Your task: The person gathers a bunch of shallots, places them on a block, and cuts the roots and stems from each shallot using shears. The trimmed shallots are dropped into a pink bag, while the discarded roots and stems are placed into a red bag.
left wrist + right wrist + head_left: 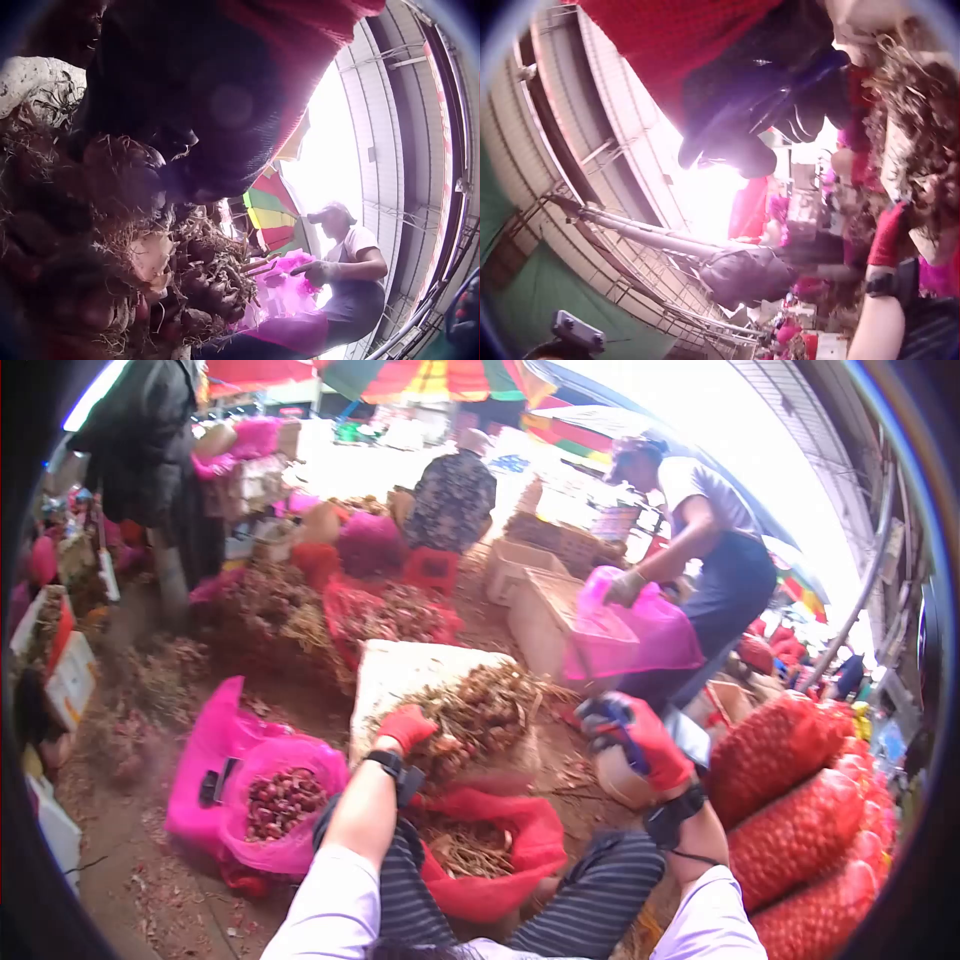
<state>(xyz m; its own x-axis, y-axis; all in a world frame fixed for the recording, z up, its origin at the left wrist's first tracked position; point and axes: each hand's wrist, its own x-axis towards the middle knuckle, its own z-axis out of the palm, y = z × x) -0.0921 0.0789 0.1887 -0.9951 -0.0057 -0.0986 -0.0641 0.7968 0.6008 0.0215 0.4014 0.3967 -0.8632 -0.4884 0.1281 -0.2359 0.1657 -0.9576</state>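
My left hand (408, 728), in a red glove with a dark palm, is at the near left edge of a pile of dry-stalked shallots (490, 705) on a white board (385, 665). In the left wrist view its dark fingers (202, 112) lie right over the bulbs (150, 255); whether they grip one I cannot tell. My right hand (640, 735), gloved alike, is raised right of the board, fingers curled round a blue-handled tool (810, 81). The tool's working end is hidden. Between my knees a red mesh bag (545, 840) holds dry stalk trimmings (475, 850).
At left a pink bag-lined container (235, 795) holds loose reddish bulbs (285, 803). Full red net sacks (790, 850) are stacked at right. Ahead, a person (715, 520) bends over a pink bag (650, 625) by pale crates (540, 625). Another person (455, 500) sits farther back.
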